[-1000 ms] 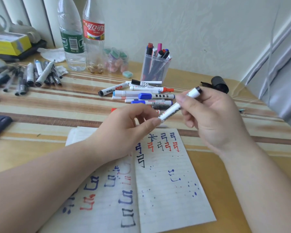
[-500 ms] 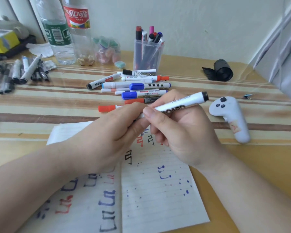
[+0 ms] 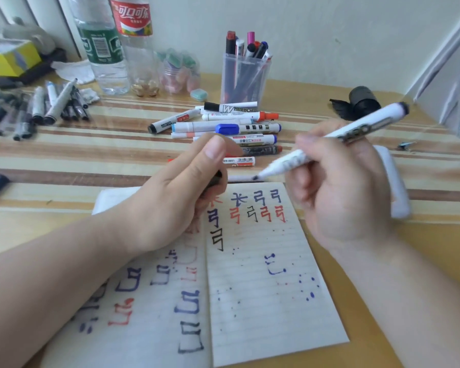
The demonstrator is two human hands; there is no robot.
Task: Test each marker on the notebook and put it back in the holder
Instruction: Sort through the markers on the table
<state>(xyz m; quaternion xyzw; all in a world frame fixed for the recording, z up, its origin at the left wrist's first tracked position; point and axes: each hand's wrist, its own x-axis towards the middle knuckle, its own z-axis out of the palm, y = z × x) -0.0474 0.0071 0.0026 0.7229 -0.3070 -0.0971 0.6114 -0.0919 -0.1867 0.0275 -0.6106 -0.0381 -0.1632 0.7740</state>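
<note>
Above the open notebook (image 3: 263,288), my right hand (image 3: 340,192) grips one uncapped white marker (image 3: 329,140), its dark tip pointing down-left and hovering just past the notebook's top edge, not touching paper. My left hand (image 3: 181,197) is curled shut around a small dark object, apparently the cap (image 3: 216,179), though most of it is hidden. Two lined pages lie exposed, both carrying red, blue and black test marks. Beyond the hands, a loose pile of markers (image 3: 223,128) rests on the striped counter (image 3: 91,160); roughly nine show, some overlapped, so the count is uncertain. Behind the pile stands one clear holder (image 3: 243,78) with about six markers upright in it. Two plastic bottles (image 3: 117,49) stand at the far left, beside a second scatter of grey pens (image 3: 45,107). One black roll (image 3: 361,100) sits at the far right. Bare counter lies open to the notebook's right, near the counter's front edge.
</note>
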